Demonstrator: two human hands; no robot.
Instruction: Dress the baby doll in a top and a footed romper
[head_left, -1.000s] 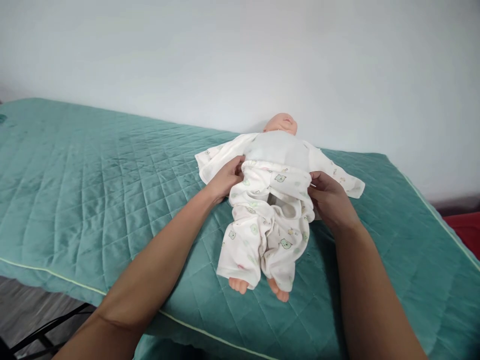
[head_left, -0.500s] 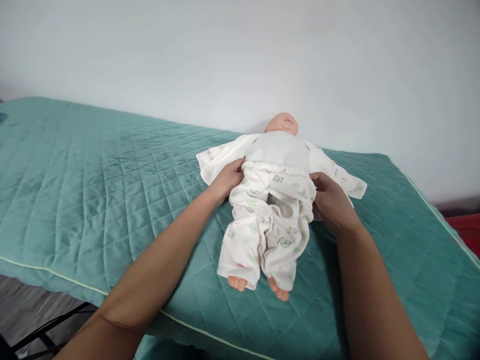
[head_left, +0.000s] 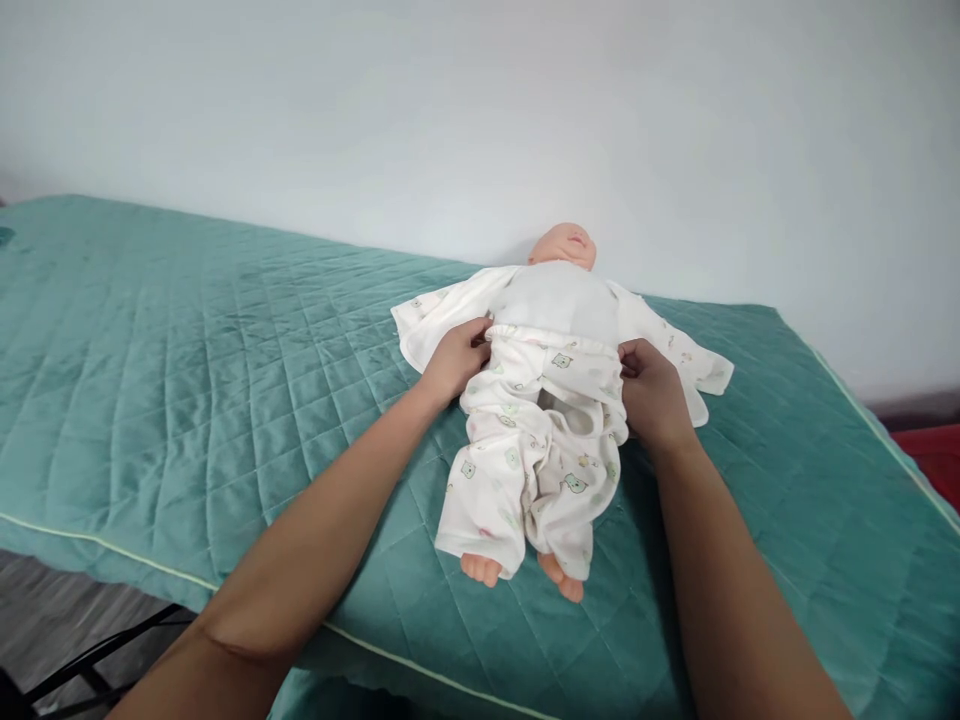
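A baby doll (head_left: 564, 245) lies on its back with its head toward the wall. It wears a white long-sleeved top (head_left: 446, 310) spread to both sides and white baby pants (head_left: 559, 375) printed with small green animals. My left hand (head_left: 459, 358) is closed on the pants' waistband at the left hip. On the opposite hip, my right hand (head_left: 654, 390) pinches the same waistband, fingertips partly hidden. The pants have an opening at the crotch, and the doll's feet (head_left: 480, 570) stick out of the leg ends.
A green quilted cover (head_left: 187, 380) with pale piping spreads under the doll. Behind it rises a plain light wall (head_left: 337, 120). Something red (head_left: 930, 455) shows at the right edge, and a black metal frame (head_left: 90, 665) stands low at the left.
The waistband's right side has shifted slightly inward with my right hand, and the pants sit a little smoother. The doll's feet moved slightly right. My left hand stays at the left hip.
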